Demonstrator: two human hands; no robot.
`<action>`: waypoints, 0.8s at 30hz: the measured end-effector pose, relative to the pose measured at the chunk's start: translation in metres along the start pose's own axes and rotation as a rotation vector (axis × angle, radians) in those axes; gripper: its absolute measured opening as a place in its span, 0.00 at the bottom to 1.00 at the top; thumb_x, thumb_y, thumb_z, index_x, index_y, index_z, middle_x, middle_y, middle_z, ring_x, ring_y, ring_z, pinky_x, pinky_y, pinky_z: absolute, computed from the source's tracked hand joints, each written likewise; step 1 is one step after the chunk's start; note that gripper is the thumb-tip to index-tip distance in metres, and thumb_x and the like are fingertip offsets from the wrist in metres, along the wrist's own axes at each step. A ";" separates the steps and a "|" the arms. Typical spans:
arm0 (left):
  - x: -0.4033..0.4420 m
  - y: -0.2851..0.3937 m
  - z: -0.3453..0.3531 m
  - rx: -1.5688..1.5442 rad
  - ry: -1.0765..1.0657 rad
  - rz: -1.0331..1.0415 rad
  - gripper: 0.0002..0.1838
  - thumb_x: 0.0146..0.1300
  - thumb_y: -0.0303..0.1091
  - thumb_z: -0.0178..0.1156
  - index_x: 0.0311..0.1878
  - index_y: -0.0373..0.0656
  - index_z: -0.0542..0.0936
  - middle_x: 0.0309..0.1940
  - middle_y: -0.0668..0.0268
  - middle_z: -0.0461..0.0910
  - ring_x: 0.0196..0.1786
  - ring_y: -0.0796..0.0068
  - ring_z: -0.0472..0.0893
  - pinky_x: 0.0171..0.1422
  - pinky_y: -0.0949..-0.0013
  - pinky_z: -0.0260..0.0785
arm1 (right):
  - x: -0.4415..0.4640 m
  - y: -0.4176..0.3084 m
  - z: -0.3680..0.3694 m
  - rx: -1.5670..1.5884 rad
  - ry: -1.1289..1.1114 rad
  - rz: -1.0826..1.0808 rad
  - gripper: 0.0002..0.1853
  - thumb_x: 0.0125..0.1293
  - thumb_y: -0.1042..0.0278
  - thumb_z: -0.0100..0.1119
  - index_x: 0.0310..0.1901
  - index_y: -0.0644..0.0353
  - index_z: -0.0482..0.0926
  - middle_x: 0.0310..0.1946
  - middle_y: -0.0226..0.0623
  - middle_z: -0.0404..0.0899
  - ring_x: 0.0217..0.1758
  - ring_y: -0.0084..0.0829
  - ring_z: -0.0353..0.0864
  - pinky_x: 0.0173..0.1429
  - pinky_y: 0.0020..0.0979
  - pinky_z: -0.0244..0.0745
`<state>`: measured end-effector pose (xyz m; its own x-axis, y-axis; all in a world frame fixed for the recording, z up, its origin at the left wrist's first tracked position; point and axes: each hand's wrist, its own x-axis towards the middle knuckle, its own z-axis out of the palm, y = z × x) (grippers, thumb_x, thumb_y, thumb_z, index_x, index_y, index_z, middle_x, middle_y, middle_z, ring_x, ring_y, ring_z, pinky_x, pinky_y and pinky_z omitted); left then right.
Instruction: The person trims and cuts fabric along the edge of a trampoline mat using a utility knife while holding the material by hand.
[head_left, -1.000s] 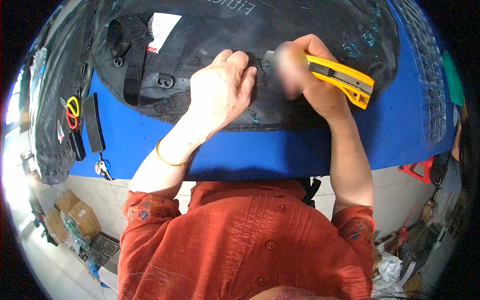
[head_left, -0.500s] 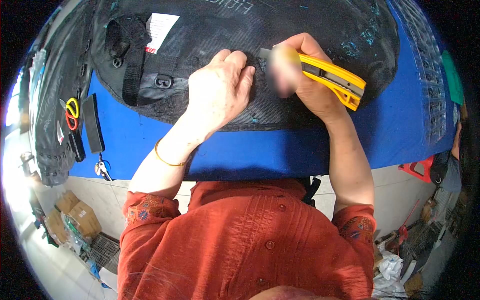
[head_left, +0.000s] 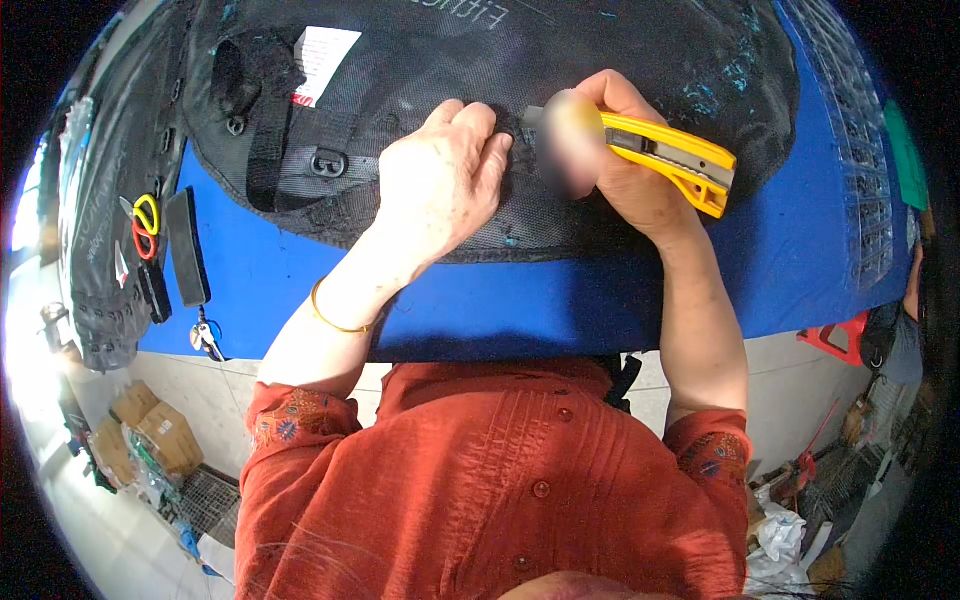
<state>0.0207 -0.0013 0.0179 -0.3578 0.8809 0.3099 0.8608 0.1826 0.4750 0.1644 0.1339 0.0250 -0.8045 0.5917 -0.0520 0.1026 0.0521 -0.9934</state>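
Note:
Black mesh fabric (head_left: pixel 440 235) with straps and a plastic buckle (head_left: pixel 328 163) is spread in front of me. My left hand (head_left: pixel 440 165) is closed on it, fingers curled and pressed together at the mesh; their tips are hidden. Just to the right, my right hand (head_left: pixel 630 180) grips a yellow utility knife (head_left: pixel 685 158). The knife's grey blade end (head_left: pixel 533 117) points left toward my left fingers, close to the mesh. A blurred patch covers part of the right fingers, so I cannot tell whether the blade touches the fabric.
Under the mesh lies a blue table cover (head_left: pixel 480 300). On the left are scissors (head_left: pixel 146 225), a black phone-like slab (head_left: pixel 187 245) and keys (head_left: pixel 206 335). Clear plastic packaging (head_left: pixel 860 170) lies at the right. Cardboard boxes (head_left: pixel 165 435) stand on the floor.
My right hand and the knife have shifted very slightly right and down. My left hand stays in nearly the same spot on the mesh.

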 end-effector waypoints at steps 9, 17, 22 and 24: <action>0.000 -0.001 -0.001 -0.006 -0.005 0.002 0.09 0.64 0.36 0.63 0.34 0.42 0.77 0.30 0.57 0.78 0.30 0.52 0.82 0.33 0.57 0.76 | -0.002 -0.002 -0.005 -0.126 0.004 -0.036 0.05 0.68 0.67 0.61 0.38 0.54 0.74 0.24 0.25 0.76 0.22 0.16 0.75 0.27 0.23 0.72; 0.002 0.002 0.000 0.034 0.000 -0.004 0.11 0.65 0.37 0.61 0.29 0.42 0.77 0.27 0.58 0.77 0.28 0.53 0.81 0.32 0.58 0.76 | -0.002 -0.001 -0.004 -0.112 0.017 -0.056 0.05 0.68 0.67 0.61 0.40 0.55 0.75 0.29 0.26 0.77 0.25 0.16 0.77 0.27 0.23 0.74; 0.003 0.002 0.000 0.032 -0.012 0.000 0.10 0.65 0.36 0.61 0.30 0.42 0.77 0.27 0.58 0.77 0.28 0.53 0.82 0.32 0.57 0.76 | -0.001 0.001 0.002 0.051 0.034 -0.027 0.07 0.69 0.65 0.62 0.43 0.55 0.75 0.30 0.27 0.78 0.26 0.16 0.78 0.29 0.22 0.76; 0.003 0.002 0.000 0.030 -0.014 0.000 0.10 0.65 0.36 0.61 0.30 0.42 0.77 0.27 0.57 0.78 0.28 0.53 0.82 0.33 0.57 0.76 | 0.000 0.001 0.004 0.054 0.041 -0.033 0.08 0.69 0.64 0.62 0.44 0.55 0.75 0.30 0.27 0.79 0.26 0.16 0.79 0.29 0.22 0.77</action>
<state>0.0214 0.0013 0.0196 -0.3526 0.8870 0.2982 0.8716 0.1953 0.4497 0.1621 0.1303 0.0233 -0.7820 0.6230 -0.0161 0.0437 0.0290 -0.9986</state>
